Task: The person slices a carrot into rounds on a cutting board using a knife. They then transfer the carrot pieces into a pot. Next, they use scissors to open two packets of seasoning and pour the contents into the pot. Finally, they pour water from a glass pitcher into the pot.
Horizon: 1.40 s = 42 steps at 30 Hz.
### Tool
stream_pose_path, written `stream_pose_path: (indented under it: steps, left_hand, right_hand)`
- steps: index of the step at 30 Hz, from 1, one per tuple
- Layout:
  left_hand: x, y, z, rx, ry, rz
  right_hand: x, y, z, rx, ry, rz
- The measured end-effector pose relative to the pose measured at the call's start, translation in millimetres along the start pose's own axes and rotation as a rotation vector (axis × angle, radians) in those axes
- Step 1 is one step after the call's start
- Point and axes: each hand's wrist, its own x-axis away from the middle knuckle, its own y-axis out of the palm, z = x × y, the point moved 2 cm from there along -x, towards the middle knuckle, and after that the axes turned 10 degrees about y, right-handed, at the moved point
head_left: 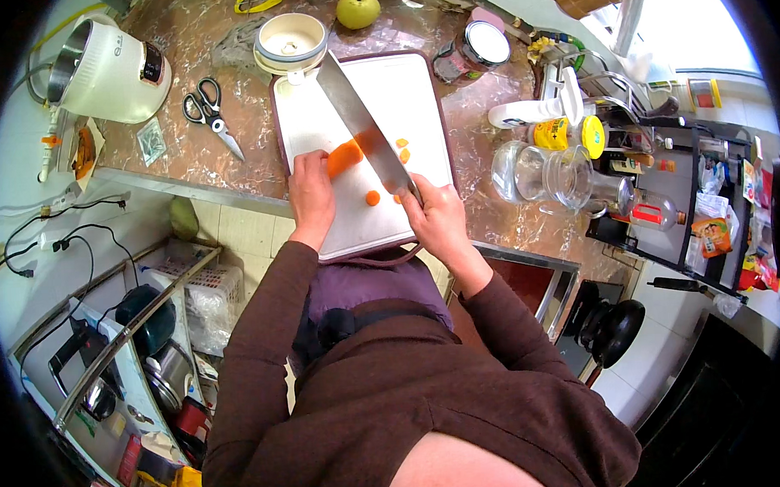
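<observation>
My left hand [313, 195] grips an orange carrot piece [345, 157] on a white cutting board [317, 237] with a dark rim. My right hand [432, 214] is closed on the handle of a broad steel knife [349, 99], whose long blade slants up and left across the board, right beside the carrot's cut end. Several small cut pieces [373, 198] lie on the board. A cream bowl [291, 36] stands at the board's top left edge.
Scissors [217, 129] and a white appliance [118, 81] are on the counter to the left. A yellow-green apple [358, 8] and a jar [454, 63] lie beyond the board. Glass jars [538, 174] crowd the right. A metal rack [139, 321] stands low at left.
</observation>
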Motion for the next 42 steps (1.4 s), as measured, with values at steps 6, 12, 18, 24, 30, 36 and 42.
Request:
stream_pose_path:
  steps: [6, 12, 18, 24, 30, 36, 42]
  left_hand:
    - [-6, 3, 19, -0.168, 0.185, 0.096]
    - [-11, 32, 21, 0.013, 0.037, 0.2]
    - [-11, 33, 18, 0.041, 0.057, 0.233]
    - [-3, 33, 21, 0.044, 0.105, 0.225]
    - [-3, 30, 21, 0.044, 0.149, 0.231]
    - [-6, 29, 20, 0.033, 0.125, 0.229]
    - [-3, 33, 16, 0.038, 0.174, 0.256]
  right_hand:
    - [2, 2, -9, 0.085, -0.031, 0.007]
    - [5, 4, -17, 0.118, -0.04, 0.04]
    - [4, 11, -25, 0.152, -0.027, -0.025]
    - [1, -5, -27, 0.203, 0.049, -0.121]
    - [-8, 1, -29, 0.231, 0.079, -0.161]
    - [-20, 15, -37, 0.229, 0.088, -0.165]
    - [-31, 33, -23, 0.191, 0.088, -0.132]
